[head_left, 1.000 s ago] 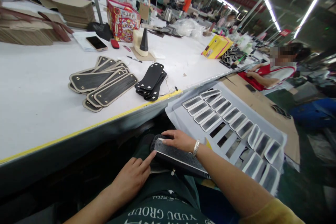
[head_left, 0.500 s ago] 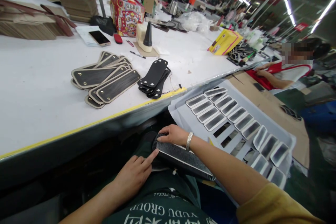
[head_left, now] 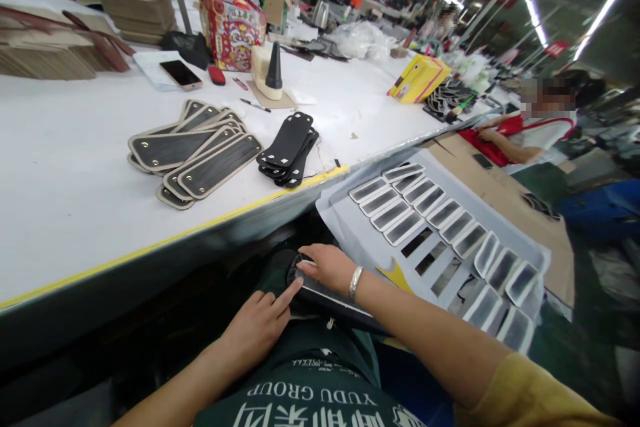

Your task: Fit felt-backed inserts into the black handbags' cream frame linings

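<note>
A long dark strip with a pale edge line point(head_left: 325, 293) lies across my lap, on the dark green apron point(head_left: 320, 360). My right hand point(head_left: 327, 269), a silver bracelet at its wrist, grips the strip's far end between thumb and fingers. My left hand point(head_left: 265, 320) has its index finger stretched out, the tip touching the strip's near edge; its other fingers are loosely bent. The right hand and forearm hide part of the strip.
On the white table point(head_left: 75, 213) lie pale-edged dark panels with eyelets point(head_left: 220, 167) and stacked black straps point(head_left: 287, 147). A grey tray point(head_left: 400, 260) of pale-edged pieces stands at right. Beyond it, a person in a red apron point(head_left: 510, 137) sits at a brown board point(head_left: 445, 163).
My right hand's fingers have closed more over the strip's end, and less of its grey surface shows. The left hand stays nearly still. The whole view has shifted slightly.
</note>
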Demonstrator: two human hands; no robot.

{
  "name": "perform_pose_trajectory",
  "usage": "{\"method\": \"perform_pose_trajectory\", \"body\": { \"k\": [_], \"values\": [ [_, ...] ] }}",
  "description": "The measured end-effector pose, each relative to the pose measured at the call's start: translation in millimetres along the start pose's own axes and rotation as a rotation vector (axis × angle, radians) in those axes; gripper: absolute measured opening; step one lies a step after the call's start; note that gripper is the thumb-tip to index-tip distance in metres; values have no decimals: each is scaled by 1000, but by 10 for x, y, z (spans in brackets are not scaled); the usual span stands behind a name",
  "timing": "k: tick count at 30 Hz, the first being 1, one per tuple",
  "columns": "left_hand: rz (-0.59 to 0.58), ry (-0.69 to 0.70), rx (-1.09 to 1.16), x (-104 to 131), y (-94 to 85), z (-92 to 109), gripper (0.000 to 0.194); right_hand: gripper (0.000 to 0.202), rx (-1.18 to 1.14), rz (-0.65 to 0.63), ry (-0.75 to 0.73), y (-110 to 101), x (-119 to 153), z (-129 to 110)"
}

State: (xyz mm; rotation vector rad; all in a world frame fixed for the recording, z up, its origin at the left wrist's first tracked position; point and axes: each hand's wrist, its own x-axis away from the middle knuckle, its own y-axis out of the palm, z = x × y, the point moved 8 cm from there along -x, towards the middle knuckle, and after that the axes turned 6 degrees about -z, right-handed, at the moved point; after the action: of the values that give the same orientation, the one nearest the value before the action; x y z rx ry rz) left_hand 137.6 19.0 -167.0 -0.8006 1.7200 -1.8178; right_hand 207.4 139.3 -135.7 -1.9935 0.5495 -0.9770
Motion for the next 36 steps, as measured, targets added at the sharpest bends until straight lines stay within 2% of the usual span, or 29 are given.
{"method": "perform_pose_trajectory", "body": {
  "k": [3, 7, 12, 15, 19, 28, 33, 36],
  "values": [
    [31, 11, 14, 16, -35, 7, 16, 44, -194, 29, -10, 53, 53, 137],
    [58, 34, 38, 81, -53, 28, 14, 52, -535, -128, -37, 98, 42, 283],
    [96, 42, 56, 142, -43, 37, 17, 39, -851, -143, 179, 156, 9, 475],
    [101, 36, 76, 146, -53, 32, 18, 31, -891, -114, 231, 212, -38, 512],
    [75, 35, 105, 139, -63, 25, 18, 31, -946, -118, 257, 276, -88, 541],
    [62, 33, 99, 118, -28, 14, 18, 26, -974, -92, 297, 245, -104, 542],
    [56, 33, 113, 112, -15, 14, 18, 25, -875, -95, 315, 219, -139, 526],
    [50, 33, 116, 89, -7, 18, 19, 27, -720, -99, 302, 161, -140, 481]
  ]
}}
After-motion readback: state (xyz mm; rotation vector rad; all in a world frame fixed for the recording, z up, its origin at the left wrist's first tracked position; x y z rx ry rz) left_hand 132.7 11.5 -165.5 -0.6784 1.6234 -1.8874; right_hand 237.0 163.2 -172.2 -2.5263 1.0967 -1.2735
